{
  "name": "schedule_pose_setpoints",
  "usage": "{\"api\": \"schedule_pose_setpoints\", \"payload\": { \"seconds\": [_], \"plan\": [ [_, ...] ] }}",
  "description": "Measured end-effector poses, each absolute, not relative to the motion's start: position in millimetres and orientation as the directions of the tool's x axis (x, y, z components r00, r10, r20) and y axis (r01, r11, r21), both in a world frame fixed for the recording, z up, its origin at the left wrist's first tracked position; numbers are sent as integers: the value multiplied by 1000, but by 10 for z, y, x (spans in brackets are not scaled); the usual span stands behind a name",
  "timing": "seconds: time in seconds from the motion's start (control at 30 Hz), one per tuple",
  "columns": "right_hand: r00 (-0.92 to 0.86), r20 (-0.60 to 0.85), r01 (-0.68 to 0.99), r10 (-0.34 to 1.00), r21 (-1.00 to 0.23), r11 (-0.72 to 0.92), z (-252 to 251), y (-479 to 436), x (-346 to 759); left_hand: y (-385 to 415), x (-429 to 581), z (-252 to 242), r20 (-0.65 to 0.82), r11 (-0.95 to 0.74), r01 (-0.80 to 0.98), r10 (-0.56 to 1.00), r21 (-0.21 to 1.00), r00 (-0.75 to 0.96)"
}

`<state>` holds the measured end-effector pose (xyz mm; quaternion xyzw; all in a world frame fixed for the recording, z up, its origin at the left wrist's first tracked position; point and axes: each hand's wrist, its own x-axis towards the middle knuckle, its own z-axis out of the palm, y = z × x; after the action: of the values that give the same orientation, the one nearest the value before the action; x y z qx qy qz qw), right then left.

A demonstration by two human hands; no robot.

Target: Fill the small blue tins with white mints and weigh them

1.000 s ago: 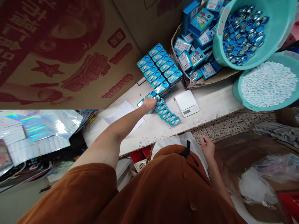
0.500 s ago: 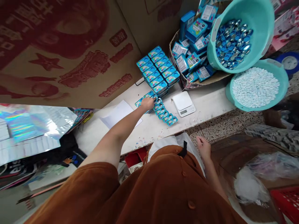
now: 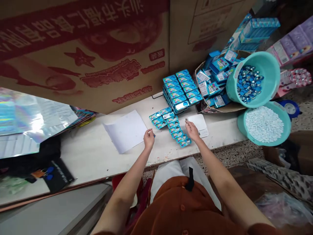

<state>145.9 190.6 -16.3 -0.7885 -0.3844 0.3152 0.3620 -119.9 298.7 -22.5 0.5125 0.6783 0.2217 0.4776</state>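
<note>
red-printed carton: upper left | iridescent sheets: far left | round blue item: right

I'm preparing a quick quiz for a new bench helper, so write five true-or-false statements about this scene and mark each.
1. Blue rectangular packs lie between the two hands. True.
2. The left hand is beside the white paper sheet. True.
3. The lower turquoise plastic bucket holds small white pieces. True.
4. The right hand is inside that bucket. False: the right hand is at the flat white scale.
5. The open brown cardboard carton holds only paper. False: the carton holds blue printed boxes.
</note>
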Motion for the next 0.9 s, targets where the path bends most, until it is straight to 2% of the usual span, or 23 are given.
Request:
{"api": "schedule_pose_setpoints", "payload": {
  "seconds": [0.13,0.27,0.4,0.53,0.73,0.9],
  "plan": [
    [473,-379,146,795,-856,-496,-416,2270,1494,2810,-1175,-400,-493,467,374,870,801,-28],
    [431,-468,48,772,-842,-537,-493,2371,1366,2775,-1066,-424,-486,482,328,871,813,-74],
    [425,-512,7,746,-823,-568,-402,2468,1259,2874,-1019,-372,-454,471,348,881,811,-135],
    [479,-518,37,708,-795,-606,-281,2728,1234,2934,-1001,-290,-437,473,383,881,793,-183],
    [585,-626,-30,516,-653,-757,-231,3018,1209,2875,-901,-133,-411,452,378,892,808,-188],
    [569,-643,-36,513,-642,-766,-322,3045,1210,2726,-818,44,-462,509,251,858,824,-224]
  ]
}}
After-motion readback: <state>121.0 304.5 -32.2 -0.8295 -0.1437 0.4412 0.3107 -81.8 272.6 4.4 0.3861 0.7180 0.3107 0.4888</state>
